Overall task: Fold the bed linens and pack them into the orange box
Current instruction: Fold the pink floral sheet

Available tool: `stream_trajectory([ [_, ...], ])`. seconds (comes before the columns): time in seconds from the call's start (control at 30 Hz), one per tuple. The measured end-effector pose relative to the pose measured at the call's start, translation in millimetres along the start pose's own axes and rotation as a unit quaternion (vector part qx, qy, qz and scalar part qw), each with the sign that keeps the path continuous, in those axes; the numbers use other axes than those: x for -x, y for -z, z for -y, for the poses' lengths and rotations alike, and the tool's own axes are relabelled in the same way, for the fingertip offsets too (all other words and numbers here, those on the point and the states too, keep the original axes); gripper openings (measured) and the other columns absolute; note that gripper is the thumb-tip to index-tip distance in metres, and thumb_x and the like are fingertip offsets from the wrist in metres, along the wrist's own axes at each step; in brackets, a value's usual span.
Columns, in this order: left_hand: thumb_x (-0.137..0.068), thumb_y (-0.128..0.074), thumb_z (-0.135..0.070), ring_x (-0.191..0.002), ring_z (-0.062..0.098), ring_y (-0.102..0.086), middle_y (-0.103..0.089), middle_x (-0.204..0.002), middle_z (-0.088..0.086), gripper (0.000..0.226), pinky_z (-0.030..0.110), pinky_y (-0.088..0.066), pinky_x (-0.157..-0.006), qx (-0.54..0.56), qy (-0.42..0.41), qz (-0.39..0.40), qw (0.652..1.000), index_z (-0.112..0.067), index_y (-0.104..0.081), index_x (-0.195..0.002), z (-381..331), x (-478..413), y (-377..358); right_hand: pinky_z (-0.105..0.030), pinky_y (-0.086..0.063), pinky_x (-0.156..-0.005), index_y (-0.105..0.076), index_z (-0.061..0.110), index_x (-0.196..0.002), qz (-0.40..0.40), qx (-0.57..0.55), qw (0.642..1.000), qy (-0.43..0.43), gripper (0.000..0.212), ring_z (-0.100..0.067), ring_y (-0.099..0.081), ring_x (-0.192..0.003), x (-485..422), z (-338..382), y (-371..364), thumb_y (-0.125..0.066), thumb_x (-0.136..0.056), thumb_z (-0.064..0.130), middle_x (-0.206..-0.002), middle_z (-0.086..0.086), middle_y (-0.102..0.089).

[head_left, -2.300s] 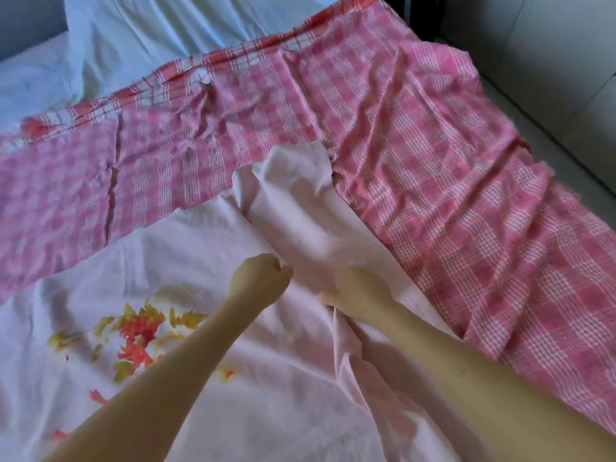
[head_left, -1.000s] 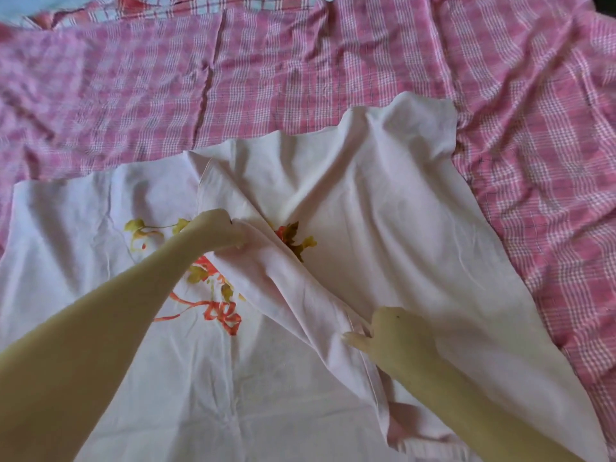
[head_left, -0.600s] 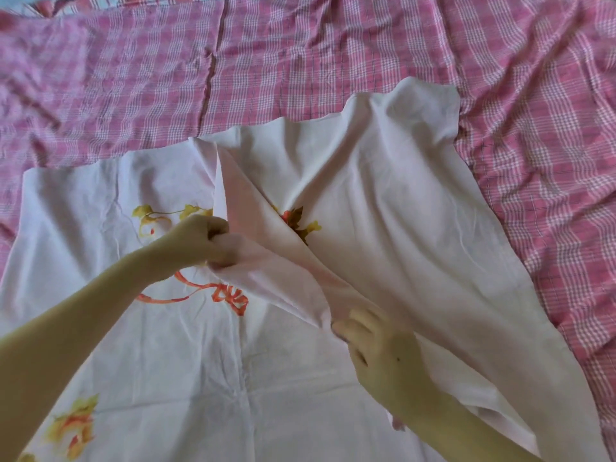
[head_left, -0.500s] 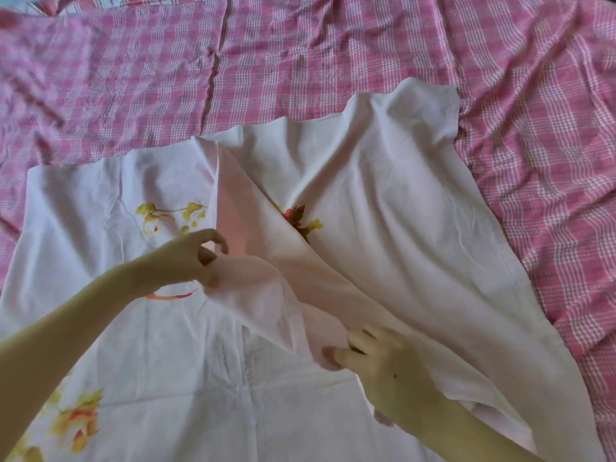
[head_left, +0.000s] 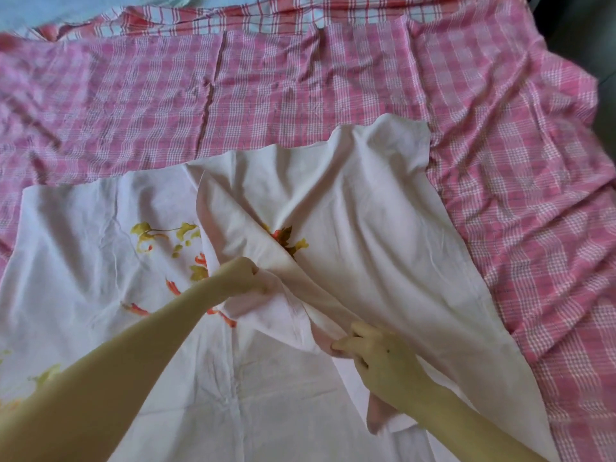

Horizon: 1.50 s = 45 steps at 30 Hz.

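Note:
A pale pink sheet with an orange and yellow flower print lies spread over the bed, its right part folded back over itself toward the middle. My left hand grips a bunched fold of that sheet near the centre. My right hand pinches the edge of the same folded layer lower down, fingers curled on the cloth. The orange box is not in view.
A pink and white checked sheet covers the bed beneath and beyond the pale sheet, wrinkled on the right. A light blue cloth shows at the top left. The bed's right edge drops to a dark floor.
My left hand has closed again on the fold and moved slightly right. My right hand stays at the folded edge. The view has pulled back, showing more checked sheet.

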<state>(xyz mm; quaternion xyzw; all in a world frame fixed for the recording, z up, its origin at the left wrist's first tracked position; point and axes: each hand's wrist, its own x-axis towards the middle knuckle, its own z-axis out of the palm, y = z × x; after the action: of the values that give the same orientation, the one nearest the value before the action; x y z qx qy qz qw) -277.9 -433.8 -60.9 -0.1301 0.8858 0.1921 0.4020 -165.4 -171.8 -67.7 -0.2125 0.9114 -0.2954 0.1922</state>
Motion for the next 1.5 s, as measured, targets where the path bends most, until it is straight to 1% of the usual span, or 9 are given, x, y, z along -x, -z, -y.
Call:
stream_trajectory([
  [0.17,-0.054,-0.072,-0.017,-0.055,0.02,-0.051,-0.055,-0.066,0.008,0.031,0.023,-0.04,-0.049,0.201,-0.066,0.012,0.977,-0.003,-0.067,-0.081,-70,6,55,-0.012,-0.038,-0.058,-0.073,0.029,-0.098,-0.064,-0.171,0.976,-0.123,0.042,-0.007,-0.052,-0.068,-8,-13,54,-0.054,-0.08,-0.005,-0.078,0.013,-0.053],
  [0.27,-0.071,-0.073,-0.006,-0.079,0.029,-0.066,-0.069,-0.087,0.012,0.021,0.039,-0.056,-0.074,0.222,-0.154,-0.021,0.963,-0.013,-0.068,-0.09,-123,10,101,-0.007,-0.043,-0.066,-0.071,0.031,-0.097,-0.115,-0.249,0.946,-0.174,0.044,0.004,-0.059,-0.076,-22,-24,111,-0.057,-0.081,-0.007,-0.079,0.015,-0.066],
  [0.43,-0.087,-0.066,-0.024,-0.051,0.005,-0.055,-0.061,-0.055,-0.011,0.015,0.02,-0.047,-0.051,0.23,-0.311,-0.166,0.907,-0.025,-0.065,-0.073,-227,10,165,-0.028,-0.048,-0.062,-0.07,0.012,-0.082,-0.124,-0.247,0.93,-0.242,0.019,-0.017,-0.062,-0.068,-51,-76,195,-0.06,-0.081,-0.004,-0.082,-0.011,-0.07],
  [0.53,-0.09,-0.06,-0.03,-0.06,0.008,-0.053,-0.062,-0.067,-0.007,0.014,0.023,-0.044,-0.056,0.153,-0.36,-0.21,0.896,-0.022,-0.067,-0.081,-279,-11,173,-0.025,-0.043,-0.065,-0.064,0.007,-0.076,-0.073,-0.219,0.933,-0.276,0.005,-0.016,-0.058,-0.071,-63,-117,220,-0.067,-0.079,0.004,-0.077,-0.003,-0.064],
  [0.8,-0.092,-0.059,-0.03,-0.11,0.022,-0.056,-0.063,-0.117,0.0,0.027,0.029,-0.043,-0.09,-0.196,-0.34,-0.169,0.904,-0.015,-0.067,-0.113,-337,-121,107,-0.037,-0.05,-0.091,-0.042,0.024,-0.139,-0.06,0.164,0.905,-0.387,0.062,-0.023,-0.054,-0.114,-83,-243,199,-0.064,-0.084,0.042,-0.125,-0.003,-0.055],
  [1.03,-0.091,-0.057,-0.035,-0.112,0.02,-0.053,-0.063,-0.115,-0.002,0.025,0.037,-0.045,-0.098,-0.323,-0.306,-0.16,0.881,-0.022,-0.068,-0.11,-364,-193,71,-0.05,-0.019,-0.116,-0.006,0.035,-0.15,0.013,0.232,0.881,-0.411,0.099,-0.039,-0.015,-0.142,-87,-296,164,-0.063,-0.074,0.063,-0.157,-0.017,-0.011],
  [1.2,-0.089,-0.061,-0.027,-0.114,0.022,-0.052,-0.061,-0.112,0.003,0.03,0.031,-0.038,-0.096,-0.304,-0.273,-0.027,0.912,-0.012,-0.065,-0.114,-380,-217,71,-0.051,-0.016,-0.116,0.005,0.036,-0.149,0.032,0.226,0.88,-0.417,0.1,-0.04,-0.005,-0.144,-92,-306,159,-0.058,-0.077,0.064,-0.158,-0.018,0.003],
  [1.33,-0.076,-0.07,-0.016,-0.075,0.019,-0.05,-0.059,-0.098,0.008,0.028,0.03,-0.044,-0.07,-0.204,-0.2,0.076,0.955,-0.005,-0.068,-0.101,-383,-225,79,-0.053,-0.015,-0.116,0.01,0.035,-0.149,0.049,0.215,0.879,-0.423,0.1,-0.041,0.001,-0.144,-92,-306,159,-0.056,-0.079,0.064,-0.157,-0.019,0.01],
  [1.5,-0.068,-0.079,-0.02,-0.087,0.024,-0.063,-0.069,-0.093,0.013,0.032,0.03,-0.049,-0.075,-0.094,-0.26,-0.012,0.961,0.005,-0.069,-0.085,-385,-193,102,-0.054,-0.016,-0.115,0.009,0.034,-0.149,0.035,0.216,0.88,-0.422,0.099,-0.041,0.001,-0.144,-90,-302,158,-0.057,-0.079,0.061,-0.157,-0.019,0.009],
])
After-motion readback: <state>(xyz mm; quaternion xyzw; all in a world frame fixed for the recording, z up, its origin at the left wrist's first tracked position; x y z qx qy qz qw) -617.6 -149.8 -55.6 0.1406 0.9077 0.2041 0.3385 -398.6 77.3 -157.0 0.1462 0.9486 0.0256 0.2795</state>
